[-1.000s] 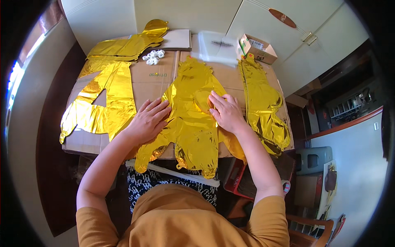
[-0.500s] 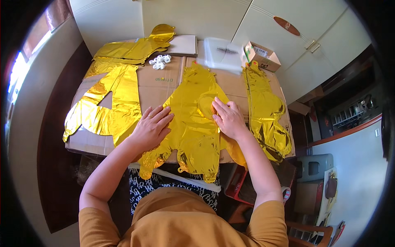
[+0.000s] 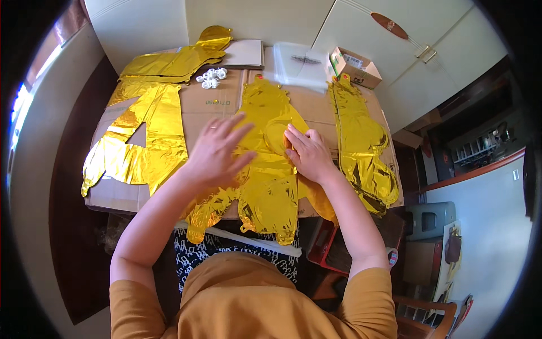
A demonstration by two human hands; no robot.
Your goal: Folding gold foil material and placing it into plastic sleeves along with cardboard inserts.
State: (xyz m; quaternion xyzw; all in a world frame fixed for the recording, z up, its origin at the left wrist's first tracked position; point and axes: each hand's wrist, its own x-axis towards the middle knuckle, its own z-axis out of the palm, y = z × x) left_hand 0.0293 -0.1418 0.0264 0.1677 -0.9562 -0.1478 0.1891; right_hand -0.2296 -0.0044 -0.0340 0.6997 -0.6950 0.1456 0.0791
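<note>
A flat gold foil balloon (image 3: 266,186) lies in the middle of the cardboard-covered table, partly folded, with its lower lobes hanging over the near edge. My left hand (image 3: 217,150) is over its left side, fingers spread and slightly blurred, holding nothing. On the balloon's right part rests my right hand (image 3: 307,151), its fingers stretched out flat against a folded edge. To the left lies another foil balloon (image 3: 165,130) with a triangular gap. A narrow folded gold foil balloon (image 3: 358,138) lies on the right.
At the back left are stacked gold foil pieces (image 3: 164,65), a cluster of white ribbon rolls (image 3: 210,77) and a flat grey-white box (image 3: 244,53). Clear plastic bags (image 3: 296,65) and a small open carton (image 3: 355,68) stand along the back, against white cabinets (image 3: 259,22).
My left hand has come up off the foil and its fingers have spread. The right hand stays on the folded edge. The whole view has shifted slightly.
</note>
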